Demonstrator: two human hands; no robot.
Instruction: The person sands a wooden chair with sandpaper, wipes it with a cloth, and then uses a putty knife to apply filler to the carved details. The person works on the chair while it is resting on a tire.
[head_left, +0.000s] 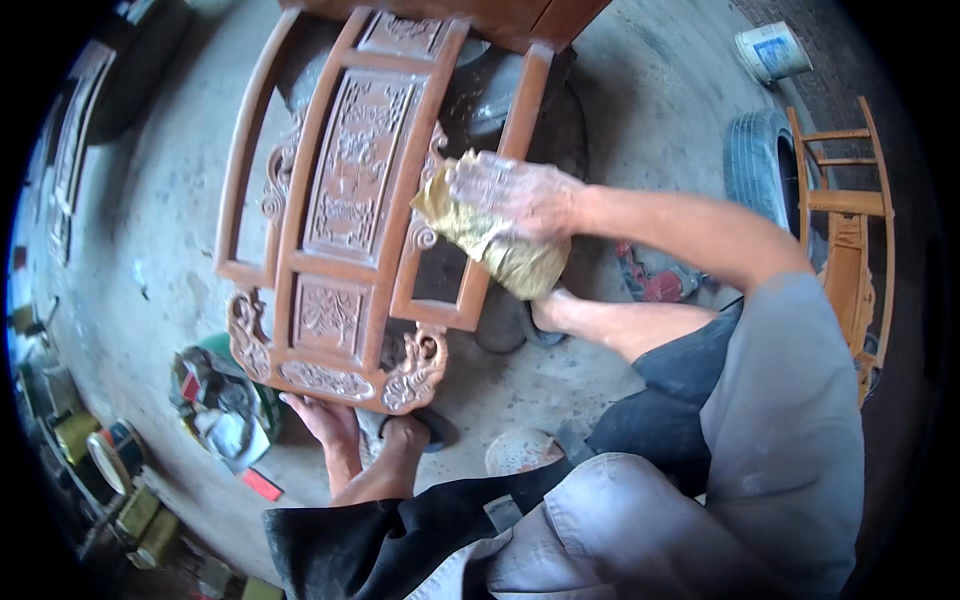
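Observation:
A reddish-brown carved wooden chair back [330, 260], with relief panels and scrolled corners, lies lengthwise before me. My left hand [325, 420] is at its near carved end, supporting the edge from below; the fingertips are partly hidden under the wood. My right hand [515, 195] is pressed over a crumpled yellowish cloth [525, 262] against the right side rail, fingers laid along it. Pale dust coats the right hand. Whitish dust also shows on the carvings.
A red power tool [655, 275] lies on the floor right of my leg. Farther right are a tire [757, 160], a wooden chair frame [850, 210] and a white bucket [772, 52]. At left stands a bin of scraps [225, 410], beside a red block [262, 486].

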